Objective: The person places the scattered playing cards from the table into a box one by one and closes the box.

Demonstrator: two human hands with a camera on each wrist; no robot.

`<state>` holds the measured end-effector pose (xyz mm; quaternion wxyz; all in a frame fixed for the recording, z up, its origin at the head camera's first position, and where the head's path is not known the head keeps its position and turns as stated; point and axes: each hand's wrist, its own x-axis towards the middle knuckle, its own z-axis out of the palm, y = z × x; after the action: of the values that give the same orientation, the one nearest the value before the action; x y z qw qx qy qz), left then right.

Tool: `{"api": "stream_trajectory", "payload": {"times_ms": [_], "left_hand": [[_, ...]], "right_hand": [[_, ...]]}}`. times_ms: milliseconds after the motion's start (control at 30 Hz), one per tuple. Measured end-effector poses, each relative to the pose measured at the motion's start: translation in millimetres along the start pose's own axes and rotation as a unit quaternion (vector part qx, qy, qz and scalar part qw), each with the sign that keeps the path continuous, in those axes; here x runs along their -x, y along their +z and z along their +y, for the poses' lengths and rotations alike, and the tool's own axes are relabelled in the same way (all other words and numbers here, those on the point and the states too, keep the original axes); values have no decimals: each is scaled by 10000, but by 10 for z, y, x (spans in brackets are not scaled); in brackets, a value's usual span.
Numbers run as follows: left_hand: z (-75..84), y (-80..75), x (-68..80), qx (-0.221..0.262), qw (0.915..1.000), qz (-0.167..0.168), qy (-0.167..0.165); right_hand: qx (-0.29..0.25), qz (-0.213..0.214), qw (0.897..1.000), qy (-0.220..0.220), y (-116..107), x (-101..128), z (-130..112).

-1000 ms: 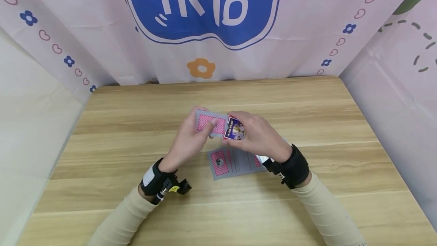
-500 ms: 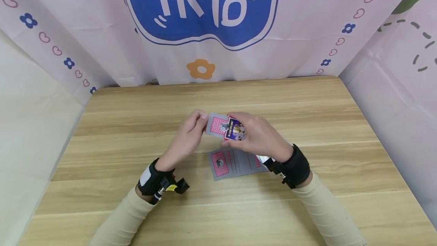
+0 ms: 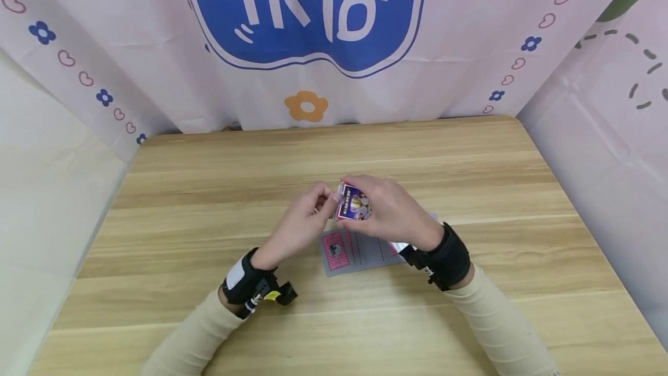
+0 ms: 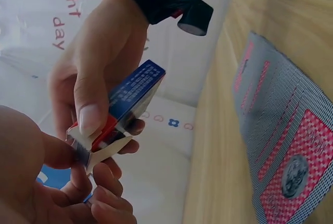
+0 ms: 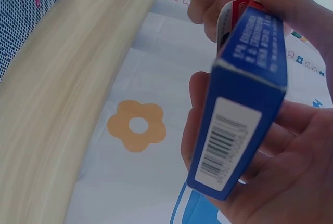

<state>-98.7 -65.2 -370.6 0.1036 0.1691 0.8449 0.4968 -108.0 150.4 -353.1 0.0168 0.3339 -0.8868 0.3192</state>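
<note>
Card box (image 3: 354,204) gripped by right hand (image 3: 388,209), left hand (image 3: 302,226) pinching its open flap end above fanned cards (image 3: 360,248)

Your right hand (image 3: 392,209) covers most of the small blue card box (image 3: 353,204), so you see only its front from the head view. Your left hand (image 3: 302,226) hides the box's open end, and you cannot tell what its fingertips pinch there. Your right wrist covers part of the grey and pink spread of cards (image 3: 348,250) on the light wooden table (image 3: 469,167). The print on the box's side is too blurry to read.
</note>
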Motion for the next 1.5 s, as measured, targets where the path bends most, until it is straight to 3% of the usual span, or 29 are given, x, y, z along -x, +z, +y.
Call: {"api": "stream_trajectory", "payload": {"times_ms": [200, 267, 333, 433, 533, 600, 700, 1033, 1300, 1433, 1500], "left_hand": [[-21, -2, -10, 51, 9997, 84, -222], [-59, -12, -30, -335, 9990, 125, -270], [-105, -13, -49, -1058, 9938, -13, -335], [-191, 2, -62, -2372, 9684, -559, -524], [-251, 30, -56, -3116, 9396, -1141, -834], [-275, 53, -55, -3316, 9291, -1295, -1005], [-304, 93, -51, -3487, 9217, -1308, -1084], [-333, 147, -73, -3666, 9179, -1273, -835], [-280, 70, -78, -3413, 9156, -1925, -908], [-281, 79, -63, -3456, 9176, -1782, -820], [-284, 87, -52, -3383, 9236, -1634, -761]], "right_hand": [[26, -11, 9999, 105, 3, -2, 15], [52, -3, 9998, 178, -6, -2, 25], [105, -3, 9996, 253, -14, -3, 32], [140, -49, 9993, 354, -15, -2, 44], [152, -116, 9990, 412, -10, -4, 44], [130, -140, 9988, 440, -5, -5, 45], [111, -155, 9988, 451, -1, -9, 42], [192, -170, 9988, 405, -8, -7, 62], [151, -201, 9991, 351, 8, -11, 74], [143, -242, 9990, 354, 27, -17, 76], [142, -256, 9989, 354, 32, -19, 73]]}}
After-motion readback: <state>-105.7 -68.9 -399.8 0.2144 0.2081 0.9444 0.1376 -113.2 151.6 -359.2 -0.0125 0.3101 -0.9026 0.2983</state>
